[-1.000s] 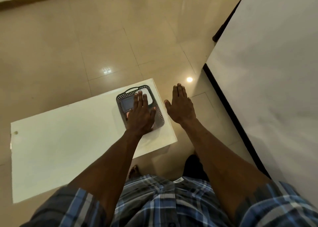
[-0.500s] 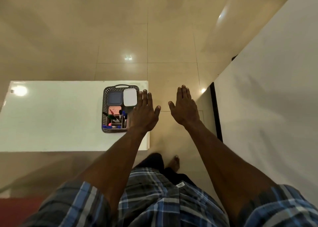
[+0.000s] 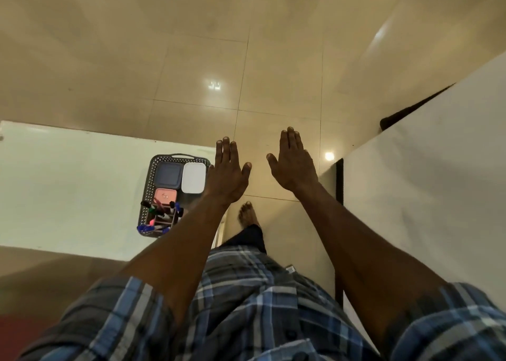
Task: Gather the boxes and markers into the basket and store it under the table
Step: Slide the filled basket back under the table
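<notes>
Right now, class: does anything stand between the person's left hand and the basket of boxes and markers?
Nothing visible does. The left hand hangs open beside the basket, at its right rim, with only the bare white table around it.

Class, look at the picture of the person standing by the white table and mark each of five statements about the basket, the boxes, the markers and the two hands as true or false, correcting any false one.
1. The basket stands on the white table. True.
2. The left hand grips the basket's handle. False: its fingers are straight and hold nothing; the handle at the far rim is free.
3. Three boxes lie in the basket: a grey-blue box, a white box and a pink box. True.
4. The markers lie scattered on the table outside the basket. False: they sit in the basket's near end.
5. The right hand is flat and empty, over the floor. True.
</notes>
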